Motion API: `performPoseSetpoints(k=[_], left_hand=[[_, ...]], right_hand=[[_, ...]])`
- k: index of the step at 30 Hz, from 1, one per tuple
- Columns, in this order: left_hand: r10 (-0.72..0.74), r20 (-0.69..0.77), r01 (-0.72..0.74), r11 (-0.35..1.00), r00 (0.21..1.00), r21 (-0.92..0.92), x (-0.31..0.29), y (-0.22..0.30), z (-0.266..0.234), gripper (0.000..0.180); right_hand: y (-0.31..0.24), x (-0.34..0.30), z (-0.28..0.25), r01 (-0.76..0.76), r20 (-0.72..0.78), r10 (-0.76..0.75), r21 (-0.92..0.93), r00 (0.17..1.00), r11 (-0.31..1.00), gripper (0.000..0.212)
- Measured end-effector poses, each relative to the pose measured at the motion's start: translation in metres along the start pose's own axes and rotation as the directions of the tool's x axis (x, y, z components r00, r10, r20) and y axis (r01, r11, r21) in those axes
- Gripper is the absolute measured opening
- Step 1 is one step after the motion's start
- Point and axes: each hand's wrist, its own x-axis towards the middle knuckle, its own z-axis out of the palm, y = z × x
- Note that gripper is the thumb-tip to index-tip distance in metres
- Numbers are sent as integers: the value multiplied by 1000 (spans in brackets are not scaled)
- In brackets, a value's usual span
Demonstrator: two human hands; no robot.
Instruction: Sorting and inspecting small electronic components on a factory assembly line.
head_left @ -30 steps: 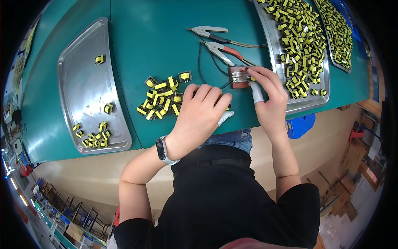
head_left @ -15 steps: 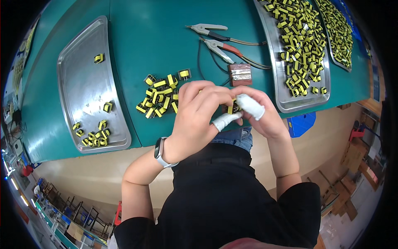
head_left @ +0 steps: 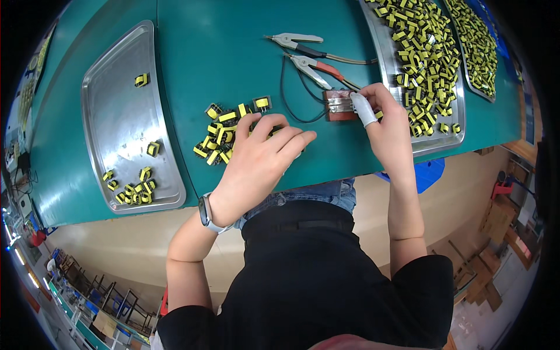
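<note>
My right hand (head_left: 387, 127), white covering on its thumb, pinches a small transformer (head_left: 379, 115) with yellow tape, mostly hidden by the fingers. It holds the part's pin side against the right edge of a red-brown block with metal strips (head_left: 338, 105). Over the right side of a loose pile of yellow-and-black transformers (head_left: 221, 134) is my left hand (head_left: 256, 156), palm down. Its fingers are bent and spread apart; the thumb and whatever lies beneath the palm are hidden.
A metal tray (head_left: 119, 116) with several transformers lies at the left. At the right, a second tray (head_left: 402, 149) is heaped with them, and another full tray (head_left: 478, 52) stands beyond. Two clip leads (head_left: 300, 38) with cables lie behind the block.
My hands have separated from their meeting point near the table edge. The right has carried a transformer up and right to the block; the left has shifted left toward the pile.
</note>
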Motion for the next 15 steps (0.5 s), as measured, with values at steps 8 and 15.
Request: performPoseSetpoints(k=[8,15], left_hand=[[-99,-312,-5,949,945,-314,7,10,0,42],[-136,-360,15,948,923,-319,13,17,3,44]], right_hand=[[-6,-13,-5,-215,316,15,610,949,762,19],[-4,-32,22,-388,518,-101,743,850,546,26]])
